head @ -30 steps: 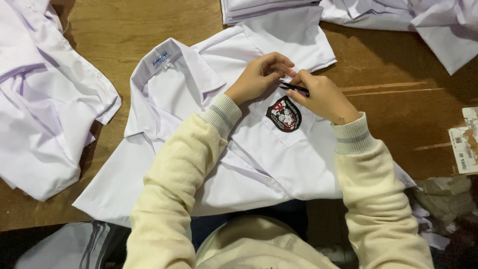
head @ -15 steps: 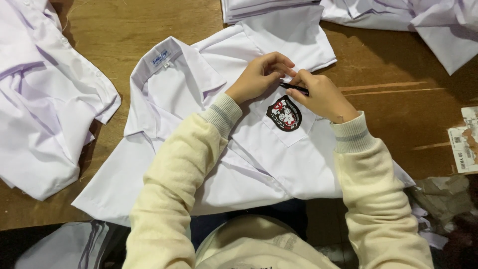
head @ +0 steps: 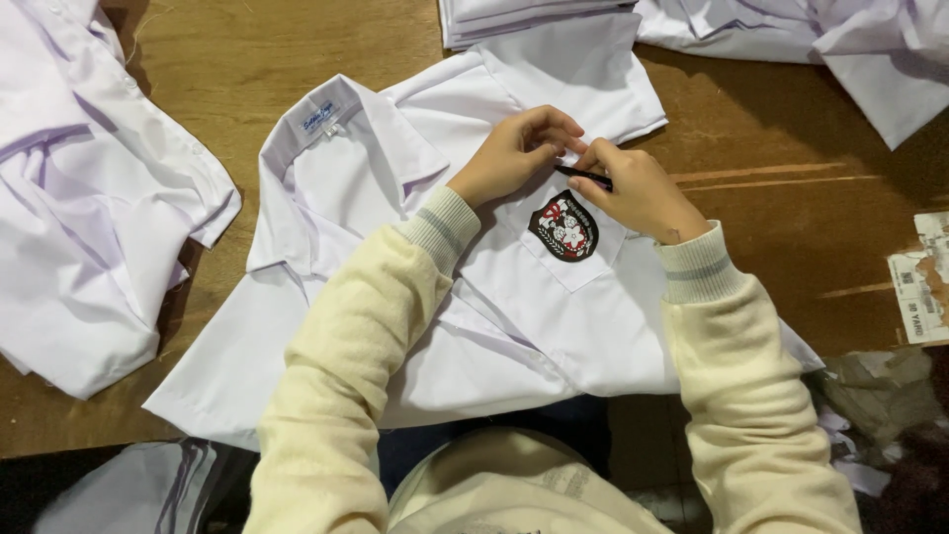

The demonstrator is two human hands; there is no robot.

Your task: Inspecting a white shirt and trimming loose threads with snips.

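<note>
Both hands meet at the top of a white shirt's point(head: 554, 326) crested pocket point(head: 568, 237) on a wooden table point(head: 781, 188): left hand point(head: 514, 153) pinches the fabric, right hand point(head: 638, 193) grips a slim dark tool point(head: 585, 176), fingers curled tight

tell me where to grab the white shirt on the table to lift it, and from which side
Grip the white shirt at the shoulder seams beside its collar, coming from the far left, the collar end. It lies flat and open with that end uncovered, while the left hand and right hand, which holds a thin dark tool, work at the pocket top above the badge.
</note>
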